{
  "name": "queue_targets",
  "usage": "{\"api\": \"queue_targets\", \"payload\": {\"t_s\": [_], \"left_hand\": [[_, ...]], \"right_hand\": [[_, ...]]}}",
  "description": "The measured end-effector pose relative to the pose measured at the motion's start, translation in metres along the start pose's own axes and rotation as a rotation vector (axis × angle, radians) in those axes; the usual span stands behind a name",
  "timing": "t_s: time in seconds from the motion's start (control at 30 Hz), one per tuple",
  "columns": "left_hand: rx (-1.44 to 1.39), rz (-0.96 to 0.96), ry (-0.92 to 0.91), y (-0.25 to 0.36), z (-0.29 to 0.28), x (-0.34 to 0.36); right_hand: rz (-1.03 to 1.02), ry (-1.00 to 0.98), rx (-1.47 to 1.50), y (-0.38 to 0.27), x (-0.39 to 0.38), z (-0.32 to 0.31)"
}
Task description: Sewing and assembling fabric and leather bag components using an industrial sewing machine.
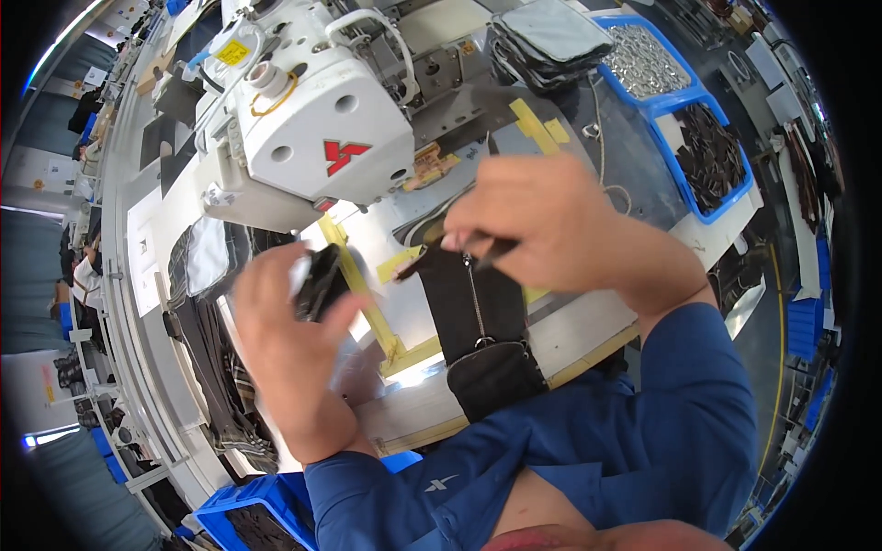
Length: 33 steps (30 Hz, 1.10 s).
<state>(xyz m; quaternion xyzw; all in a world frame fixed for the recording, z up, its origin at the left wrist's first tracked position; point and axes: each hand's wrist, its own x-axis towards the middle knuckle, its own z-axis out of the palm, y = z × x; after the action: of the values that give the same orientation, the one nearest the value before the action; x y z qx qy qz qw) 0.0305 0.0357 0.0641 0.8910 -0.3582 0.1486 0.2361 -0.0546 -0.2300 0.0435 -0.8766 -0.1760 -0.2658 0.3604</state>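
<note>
My left hand [285, 340], slightly blurred, is curled around a small dark object [317, 283] left of the taped work plate, its thumb a little away from it. My right hand [528, 216] grips a pointed tool [492, 144], whose metal tip sticks up above my fingers and whose dark end shows below them. Under that hand lies a long black fabric piece [446, 312] with a vertical zipper and a zipped pouch [491, 376] at its near end, hanging at the table's front edge.
A white sewing machine [312, 119] stands behind my hands. Stacked pieces [547, 41] and blue trays of metal fittings [643, 60] and dark tabs [707, 156] sit back right. Fabric strips [216, 367] lie left, above a blue bin [216, 528].
</note>
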Motion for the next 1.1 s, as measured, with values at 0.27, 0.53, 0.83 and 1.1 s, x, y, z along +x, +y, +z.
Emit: {"api": "queue_targets", "payload": {"t_s": [0.27, 0.53, 0.83, 1.1], "left_hand": [[-0.286, 0.528, 0.251, 0.019, 0.044, -0.019], [-0.211, 0.623, 0.293, 0.018, 0.035, -0.032], [-0.172, 0.689, 0.157, 0.015, 0.023, -0.039], [-0.194, 0.718, 0.219, 0.020, 0.032, -0.037]], "right_hand": [[-0.290, -0.047, -0.138, -0.023, -0.005, -0.007], [-0.602, 0.040, -0.320, -0.015, -0.007, -0.014], [-0.624, -0.012, -0.245, -0.018, -0.008, -0.011], [-0.169, -0.086, 0.166, -0.021, -0.001, -0.031]]}}
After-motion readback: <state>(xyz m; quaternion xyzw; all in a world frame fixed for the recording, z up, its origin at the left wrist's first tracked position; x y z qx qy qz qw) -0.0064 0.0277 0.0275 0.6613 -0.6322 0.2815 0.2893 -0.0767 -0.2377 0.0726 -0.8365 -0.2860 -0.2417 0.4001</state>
